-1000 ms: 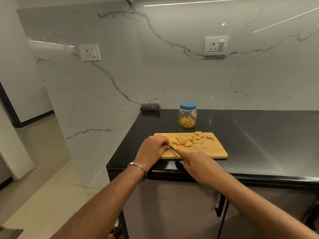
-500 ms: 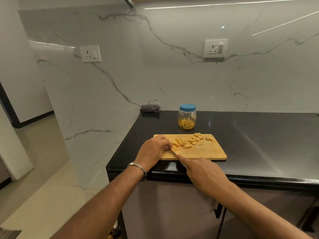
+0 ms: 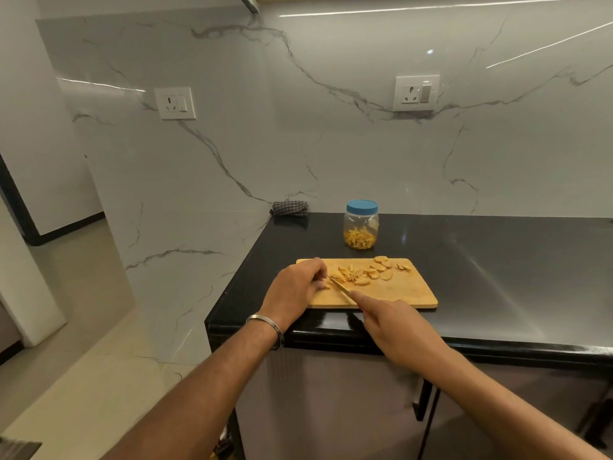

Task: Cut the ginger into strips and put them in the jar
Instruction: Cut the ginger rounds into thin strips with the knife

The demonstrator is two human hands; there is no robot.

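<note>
Slicing is clearly the step in hand here. A small piece of ginger [image 3: 327,285] is pinned to the left end of the cutting board [image 3: 398,290] by the curled fingers of the left hand [image 3: 295,287], and the knife [image 3: 340,287] is gripped in the right hand [image 3: 394,327], forefinger laid along the spine.

To do it well, thin even cuts should be made with the left fingertips kept tucked back from the blade. The round slices [image 3: 378,268] further along the board are probably next. The lid [image 3: 362,206] is on the jar [image 3: 361,227] behind the board, so it'll need taking off before the loose strips [image 3: 346,273] go in.

The piece under the fingers is mostly hidden, the knife handle is covered by the hand, and exactly where the edge meets the ginger can't be made out.
</note>
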